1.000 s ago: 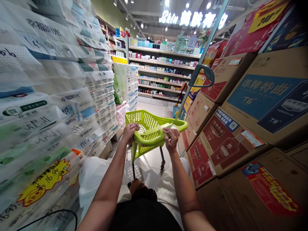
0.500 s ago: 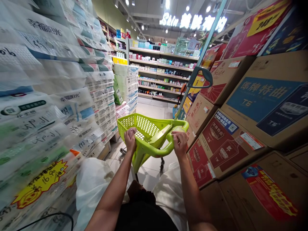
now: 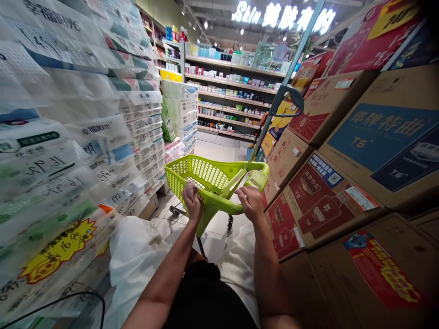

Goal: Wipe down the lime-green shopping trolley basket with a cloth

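A lime-green shopping cart (image 3: 209,176) with a perforated basket stands right in front of me. At its near left rim, my left hand (image 3: 192,199) is closed on the edge, knuckles up. My right hand (image 3: 251,202) is wrapped round the right side of the curved green handle (image 3: 230,208), its thumb lying across the top. A grey pole (image 3: 270,114) with a dark grip loop (image 3: 291,98) rises from the cart's right side. Two wheels show below the basket, on the floor.
Stacked packs of tissue paper (image 3: 103,132) wall the left side. Cardboard cartons (image 3: 387,132) are piled high along the right, close to my right arm. Pale floor tiles (image 3: 224,142) lead ahead to shelves of small boxed and bottled goods (image 3: 236,84).
The cart has turned slightly relative to me, its basket now a little higher in view. My right hand has slid nearer along the handle, and my left hand has shifted right.
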Action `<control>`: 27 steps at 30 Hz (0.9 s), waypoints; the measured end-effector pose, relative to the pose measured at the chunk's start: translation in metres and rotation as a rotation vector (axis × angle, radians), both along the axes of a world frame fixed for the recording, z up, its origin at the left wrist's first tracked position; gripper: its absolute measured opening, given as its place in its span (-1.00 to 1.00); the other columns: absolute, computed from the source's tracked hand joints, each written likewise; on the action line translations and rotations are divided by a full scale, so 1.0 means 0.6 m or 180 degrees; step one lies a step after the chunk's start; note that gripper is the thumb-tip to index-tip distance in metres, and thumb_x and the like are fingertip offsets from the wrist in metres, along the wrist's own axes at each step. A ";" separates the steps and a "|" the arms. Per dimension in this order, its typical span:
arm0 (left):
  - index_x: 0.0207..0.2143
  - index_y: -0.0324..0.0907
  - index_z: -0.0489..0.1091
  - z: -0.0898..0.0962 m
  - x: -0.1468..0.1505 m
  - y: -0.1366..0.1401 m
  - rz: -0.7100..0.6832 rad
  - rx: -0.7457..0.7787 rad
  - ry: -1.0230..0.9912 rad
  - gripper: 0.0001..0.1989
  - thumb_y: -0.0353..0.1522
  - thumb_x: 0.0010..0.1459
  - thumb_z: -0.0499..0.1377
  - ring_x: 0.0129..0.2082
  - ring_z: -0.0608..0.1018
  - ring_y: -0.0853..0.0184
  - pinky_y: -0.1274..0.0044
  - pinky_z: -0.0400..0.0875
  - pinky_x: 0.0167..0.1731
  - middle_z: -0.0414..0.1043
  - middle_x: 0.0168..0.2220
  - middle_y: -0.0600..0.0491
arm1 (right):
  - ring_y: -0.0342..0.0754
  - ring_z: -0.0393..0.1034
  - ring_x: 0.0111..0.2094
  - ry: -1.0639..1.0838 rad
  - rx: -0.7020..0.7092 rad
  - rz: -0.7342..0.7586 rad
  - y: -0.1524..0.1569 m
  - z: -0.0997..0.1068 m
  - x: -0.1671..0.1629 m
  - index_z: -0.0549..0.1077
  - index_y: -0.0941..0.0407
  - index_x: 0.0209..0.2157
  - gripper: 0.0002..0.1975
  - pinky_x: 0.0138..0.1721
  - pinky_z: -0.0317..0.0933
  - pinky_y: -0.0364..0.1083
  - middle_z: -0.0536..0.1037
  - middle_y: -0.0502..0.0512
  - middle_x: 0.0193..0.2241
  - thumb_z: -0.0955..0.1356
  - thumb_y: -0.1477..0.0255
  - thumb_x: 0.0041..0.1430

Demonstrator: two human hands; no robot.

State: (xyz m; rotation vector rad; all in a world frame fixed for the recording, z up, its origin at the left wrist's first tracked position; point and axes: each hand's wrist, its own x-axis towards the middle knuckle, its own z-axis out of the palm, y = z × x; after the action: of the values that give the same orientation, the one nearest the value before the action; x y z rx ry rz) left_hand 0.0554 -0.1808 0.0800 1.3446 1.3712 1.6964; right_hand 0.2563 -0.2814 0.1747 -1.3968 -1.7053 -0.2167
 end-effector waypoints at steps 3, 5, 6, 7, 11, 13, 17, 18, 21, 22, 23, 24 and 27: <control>-0.12 -0.10 0.32 0.044 0.004 0.016 -0.0131 0.0560 0.0221 -0.76 -0.14 0.31 0.11 0.08 0.44 0.14 0.31 0.31 0.22 0.35 -0.04 -0.09 | -0.01 0.37 -0.36 -0.0129 0.0024 -0.0072 0.001 0.004 -0.007 0.47 0.05 -0.46 -0.54 -0.19 0.15 -0.04 0.51 0.05 -0.51 0.17 0.20 0.47; -0.12 -0.10 0.32 0.035 0.001 0.020 -0.0134 0.0537 0.0243 -0.76 -0.15 0.28 0.13 0.09 0.44 0.13 0.30 0.31 0.22 0.35 -0.03 -0.10 | -0.02 0.34 -0.39 -0.0183 0.0035 -0.0104 0.001 0.005 -0.013 0.44 0.05 -0.50 -0.53 -0.22 0.13 -0.04 0.47 0.04 -0.55 0.18 0.19 0.46; -0.11 -0.09 0.30 0.019 -0.002 0.019 -0.0022 0.0402 0.0160 -0.75 -0.15 0.29 0.11 0.08 0.45 0.13 0.29 0.32 0.20 0.35 -0.04 -0.10 | -0.02 0.33 -0.40 -0.0184 0.0054 -0.0114 0.002 0.005 -0.016 0.43 0.05 -0.51 -0.53 -0.22 0.12 -0.04 0.46 0.03 -0.55 0.18 0.19 0.46; -0.10 -0.08 0.28 -0.003 -0.008 0.018 0.0112 0.0211 0.0060 -0.76 -0.14 0.31 0.08 0.05 0.47 0.14 0.28 0.33 0.18 0.36 -0.06 -0.08 | -0.03 0.33 -0.40 -0.0173 0.0077 -0.0113 0.003 0.004 -0.019 0.42 0.05 -0.51 -0.53 -0.23 0.12 -0.05 0.46 0.03 -0.56 0.18 0.20 0.46; -0.11 -0.05 0.21 -0.081 -0.036 0.026 0.0316 -0.0610 -0.0054 -0.80 -0.15 0.34 -0.02 -0.05 0.52 0.20 0.33 0.44 -0.01 0.40 -0.16 -0.01 | -0.04 0.32 -0.41 -0.0139 0.0171 -0.0115 0.008 0.000 -0.024 0.40 0.05 -0.53 -0.53 -0.21 0.13 -0.05 0.46 0.03 -0.57 0.19 0.20 0.46; -0.12 -0.05 0.20 -0.085 -0.044 0.045 0.0353 -0.0773 -0.0137 -0.80 -0.16 0.34 -0.03 -0.09 0.55 0.23 0.39 0.46 -0.08 0.42 -0.21 0.02 | -0.03 0.33 -0.41 -0.0158 0.0193 -0.0128 0.010 -0.002 -0.026 0.39 0.04 -0.53 -0.54 -0.20 0.13 -0.04 0.46 0.03 -0.57 0.20 0.20 0.45; -0.20 -0.09 0.25 -0.039 -0.042 0.080 0.0390 -0.0827 -0.0416 -0.76 -0.13 0.34 -0.03 -0.19 0.57 0.24 0.43 0.48 -0.14 0.43 -0.32 0.04 | -0.03 0.34 -0.39 -0.0274 0.0207 -0.0088 0.010 -0.001 -0.032 0.37 0.04 -0.54 -0.55 -0.18 0.12 -0.03 0.48 0.03 -0.57 0.21 0.21 0.45; -0.22 -0.10 0.27 -0.027 -0.039 0.079 0.0331 -0.0827 -0.0387 -0.73 -0.12 0.35 -0.04 -0.19 0.57 0.22 0.42 0.48 -0.15 0.44 -0.32 0.03 | -0.03 0.34 -0.39 -0.0297 0.0213 -0.0088 0.010 0.000 -0.033 0.36 0.04 -0.55 -0.54 -0.18 0.11 -0.03 0.48 0.03 -0.57 0.21 0.22 0.45; -0.19 -0.10 0.32 -0.012 -0.027 0.038 0.0145 -0.0660 -0.0018 -0.67 -0.06 0.36 -0.02 -0.14 0.57 0.14 0.36 0.49 -0.09 0.49 -0.22 -0.02 | -0.04 0.33 -0.40 -0.0304 0.0220 -0.0126 0.009 0.003 -0.035 0.33 0.04 -0.57 -0.53 -0.20 0.10 -0.04 0.46 0.03 -0.58 0.20 0.21 0.45; -0.18 -0.09 0.32 -0.012 -0.022 0.015 0.0091 -0.0551 0.0130 -0.66 -0.05 0.37 -0.02 -0.12 0.56 0.13 0.34 0.48 -0.06 0.49 -0.20 -0.02 | -0.04 0.32 -0.41 -0.0285 0.0215 -0.0148 0.008 0.004 -0.035 0.32 0.04 -0.58 -0.52 -0.21 0.10 -0.04 0.45 0.03 -0.59 0.20 0.21 0.45; -0.17 -0.07 0.32 -0.013 -0.017 -0.009 0.0045 -0.0427 0.0259 -0.67 -0.04 0.37 -0.03 -0.11 0.56 0.12 0.32 0.47 -0.04 0.49 -0.19 -0.03 | -0.04 0.30 -0.42 -0.0261 0.0206 -0.0168 0.008 0.005 -0.034 0.30 0.04 -0.59 -0.51 -0.22 0.10 -0.04 0.44 0.03 -0.60 0.20 0.20 0.45; -0.18 -0.06 0.32 -0.015 -0.012 -0.031 0.0010 -0.0299 0.0369 -0.68 -0.05 0.38 -0.03 -0.12 0.55 0.12 0.32 0.46 -0.03 0.47 -0.19 -0.03 | -0.05 0.29 -0.43 -0.0237 0.0195 -0.0182 0.007 0.006 -0.033 0.29 0.04 -0.60 -0.51 -0.23 0.09 -0.04 0.43 0.02 -0.60 0.20 0.19 0.44; -0.22 -0.05 0.31 -0.014 -0.006 -0.060 0.0018 0.0037 0.0575 -0.75 -0.09 0.36 0.04 -0.09 0.51 0.09 0.30 0.42 0.04 0.42 -0.18 -0.06 | -0.05 0.27 -0.44 -0.0194 0.0151 -0.0179 0.004 0.006 -0.030 0.26 0.04 -0.61 -0.50 -0.24 0.08 -0.05 0.41 0.02 -0.62 0.20 0.18 0.44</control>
State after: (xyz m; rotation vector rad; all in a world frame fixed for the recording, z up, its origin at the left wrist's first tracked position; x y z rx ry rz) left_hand 0.0521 -0.2169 0.0717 1.5331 1.4674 1.6210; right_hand 0.2383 -0.2791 0.1784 -1.4171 -1.7006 -0.3322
